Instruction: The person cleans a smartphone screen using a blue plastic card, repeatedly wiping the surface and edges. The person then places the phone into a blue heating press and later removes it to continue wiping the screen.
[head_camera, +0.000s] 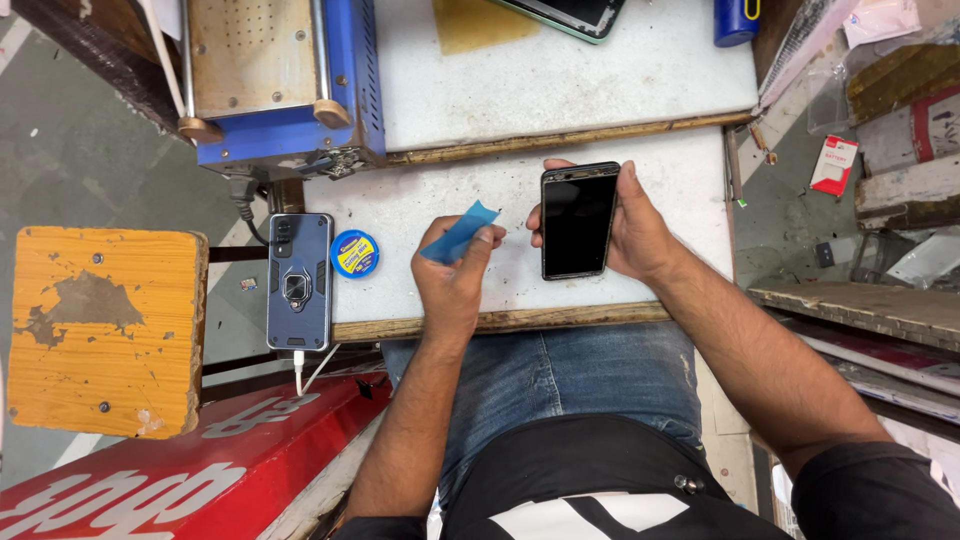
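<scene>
The right hand grips a black, glossy, rectangular smartphone by its long edges, screen up and dark, held just above the white, scuffed worktop near its front lip. The left hand pinches a small blue plastic tab or film strip between thumb and fingertips, at about 9 o'clock from the phone and apart from it.

As a judgement, the step in hand is work on the screen face: the strip is raised but has not met the glass. Bringing it there would call for a short move toward 3 o'clock while the right hand holds the phone level.

Bare worktop lies at 12 o'clock from the phone, up to a wooden ledge. At 9 o'clock from the left hand sit a round blue and yellow tin and a second phone in a dark rugged case, cabled at the worktop's left edge. A blue metal machine stands at 11 o'clock.
</scene>
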